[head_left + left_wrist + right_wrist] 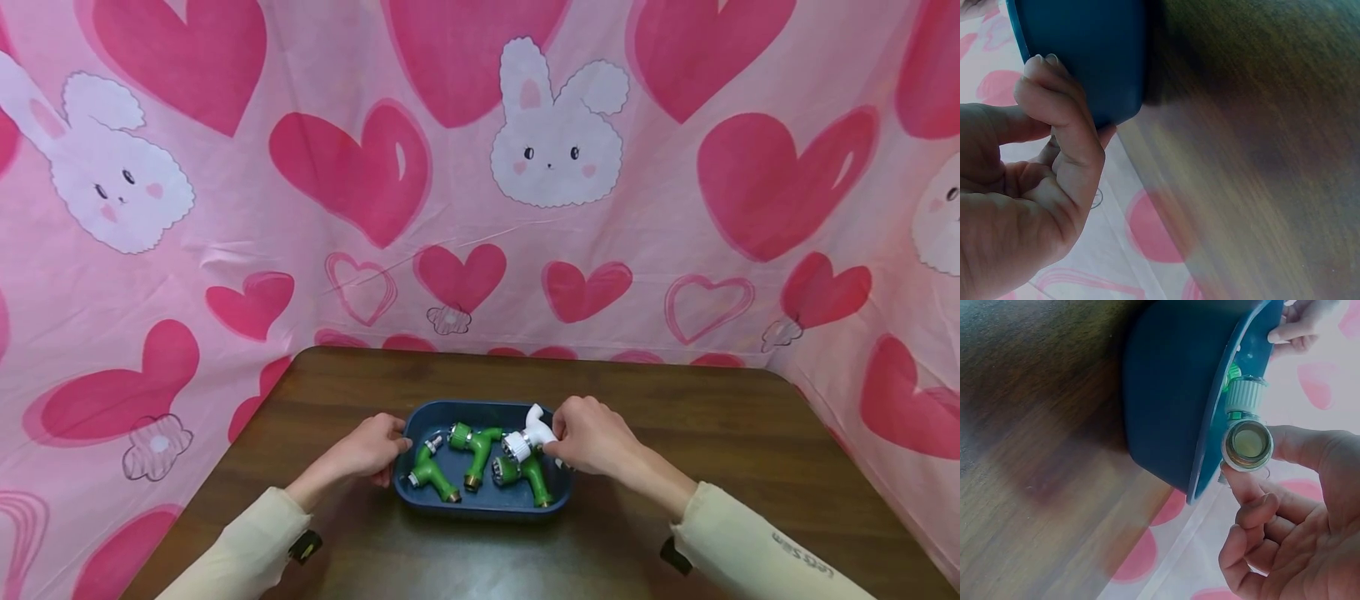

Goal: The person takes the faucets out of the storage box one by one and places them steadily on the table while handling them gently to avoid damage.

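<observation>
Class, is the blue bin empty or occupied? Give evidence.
Occupied: the head view shows three green taps lying inside the blue bin.

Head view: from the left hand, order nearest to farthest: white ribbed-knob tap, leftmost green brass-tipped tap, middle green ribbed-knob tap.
1. Leftmost green brass-tipped tap: left end of the blue plastic tray.
2. Middle green ribbed-knob tap: near centre.
3. White ribbed-knob tap: tray's right side, in the right hand.

A white branched fitting (538, 432) with a ribbed knob (517, 446) is being held tilted over the right side of a blue tray (480, 510). Inside, three green, brass-ended fittings (479, 448) are lying apart, the white fitting partly hiding the rightmost.
</observation>
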Action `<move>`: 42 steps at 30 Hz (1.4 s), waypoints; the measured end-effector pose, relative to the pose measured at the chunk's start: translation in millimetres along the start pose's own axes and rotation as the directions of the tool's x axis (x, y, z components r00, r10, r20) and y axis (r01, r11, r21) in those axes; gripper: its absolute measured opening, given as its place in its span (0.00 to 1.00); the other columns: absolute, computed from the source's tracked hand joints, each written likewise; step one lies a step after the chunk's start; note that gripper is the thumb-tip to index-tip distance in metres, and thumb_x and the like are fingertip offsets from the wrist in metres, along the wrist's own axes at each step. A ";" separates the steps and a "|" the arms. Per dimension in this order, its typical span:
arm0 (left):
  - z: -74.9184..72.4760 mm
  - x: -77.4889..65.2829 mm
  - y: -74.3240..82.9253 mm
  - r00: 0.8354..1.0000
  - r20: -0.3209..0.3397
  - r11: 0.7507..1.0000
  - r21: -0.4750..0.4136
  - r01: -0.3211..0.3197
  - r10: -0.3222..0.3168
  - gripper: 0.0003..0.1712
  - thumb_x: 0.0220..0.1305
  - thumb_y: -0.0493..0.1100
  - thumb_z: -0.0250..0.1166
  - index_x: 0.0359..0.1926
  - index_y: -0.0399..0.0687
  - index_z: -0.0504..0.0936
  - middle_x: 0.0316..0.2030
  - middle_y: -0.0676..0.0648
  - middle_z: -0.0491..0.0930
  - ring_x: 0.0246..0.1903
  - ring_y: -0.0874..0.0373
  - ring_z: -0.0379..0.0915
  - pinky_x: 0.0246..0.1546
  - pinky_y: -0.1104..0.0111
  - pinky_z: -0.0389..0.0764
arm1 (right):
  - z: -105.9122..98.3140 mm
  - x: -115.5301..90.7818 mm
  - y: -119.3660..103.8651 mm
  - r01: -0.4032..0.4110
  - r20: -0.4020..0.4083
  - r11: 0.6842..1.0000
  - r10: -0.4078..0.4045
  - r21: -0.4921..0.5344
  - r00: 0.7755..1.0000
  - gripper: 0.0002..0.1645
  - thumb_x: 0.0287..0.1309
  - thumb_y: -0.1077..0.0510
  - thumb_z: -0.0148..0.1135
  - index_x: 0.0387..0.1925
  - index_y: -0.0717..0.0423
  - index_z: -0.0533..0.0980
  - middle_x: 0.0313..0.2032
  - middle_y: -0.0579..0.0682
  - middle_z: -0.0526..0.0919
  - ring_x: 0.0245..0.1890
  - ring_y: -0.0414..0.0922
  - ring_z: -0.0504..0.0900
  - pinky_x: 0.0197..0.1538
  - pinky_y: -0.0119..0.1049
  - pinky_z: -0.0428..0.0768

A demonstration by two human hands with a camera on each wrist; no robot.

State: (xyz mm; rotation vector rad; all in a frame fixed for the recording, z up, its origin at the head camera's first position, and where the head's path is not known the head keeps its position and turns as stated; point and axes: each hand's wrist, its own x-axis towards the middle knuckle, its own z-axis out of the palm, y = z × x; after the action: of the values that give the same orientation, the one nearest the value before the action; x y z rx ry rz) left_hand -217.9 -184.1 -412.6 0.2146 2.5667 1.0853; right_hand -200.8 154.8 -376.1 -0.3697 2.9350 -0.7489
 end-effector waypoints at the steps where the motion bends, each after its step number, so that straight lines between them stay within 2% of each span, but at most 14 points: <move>1: -0.1 -0.1 -0.3 1.000 0.000 1.000 0.001 0.000 0.000 0.26 0.77 0.34 0.61 0.70 0.23 0.70 0.16 0.42 0.77 0.10 0.56 0.73 0.16 0.65 0.82 | 0.0 -0.4 0.3 -0.001 0.000 1.000 0.001 0.003 1.000 0.17 0.56 0.55 0.81 0.19 0.48 0.81 0.17 0.44 0.76 0.19 0.44 0.75 0.22 0.37 0.77; 42: -1.5 2.6 -2.9 0.999 0.017 0.999 -0.010 -0.035 0.035 0.25 0.77 0.33 0.60 0.69 0.24 0.71 0.14 0.43 0.77 0.09 0.58 0.73 0.16 0.63 0.82 | -6.5 -7.5 26.4 -0.059 -0.080 0.997 0.062 0.046 0.995 0.11 0.57 0.56 0.80 0.23 0.52 0.85 0.18 0.44 0.78 0.20 0.45 0.75 0.23 0.39 0.77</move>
State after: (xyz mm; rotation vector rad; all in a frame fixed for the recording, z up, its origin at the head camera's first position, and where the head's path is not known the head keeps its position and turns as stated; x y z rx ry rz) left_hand -220.9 -186.3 -414.4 0.2668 2.5513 1.1030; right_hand -200.0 182.1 -383.0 -0.2513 2.9848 -0.8376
